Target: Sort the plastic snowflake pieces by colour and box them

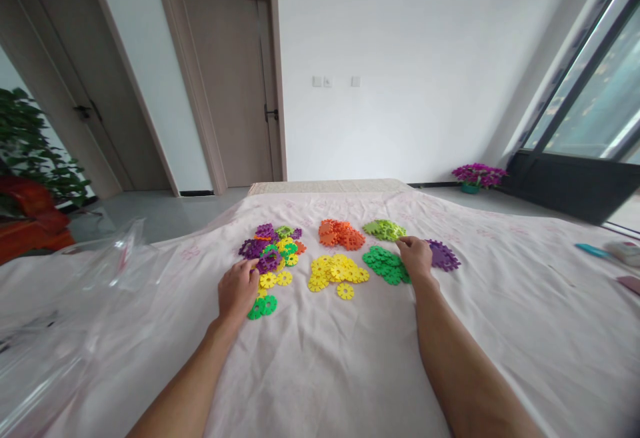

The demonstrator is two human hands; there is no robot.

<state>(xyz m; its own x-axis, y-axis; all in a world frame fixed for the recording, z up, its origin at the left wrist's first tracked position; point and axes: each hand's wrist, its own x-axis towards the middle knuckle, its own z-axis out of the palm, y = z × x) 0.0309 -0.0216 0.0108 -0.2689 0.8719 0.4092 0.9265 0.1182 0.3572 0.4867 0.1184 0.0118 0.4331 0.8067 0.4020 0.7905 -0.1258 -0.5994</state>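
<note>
At the left lies a mixed heap of notched plastic snowflake discs in purple, yellow, green and orange. My left hand is at its near left side, fingers bent together at the edge of a purple snowflake disc. My right hand is pinched beside the light green pile; its fingertips hide whatever is between them. Below that hand lies a green pile, partly covered by it. Just to its right is a purple pile. An orange pile and a yellow pile lie between my hands.
Crumpled clear plastic covers the left of the pale tablecloth. Two green discs lie near my left wrist. A blue object and a whitish item rest at the far right.
</note>
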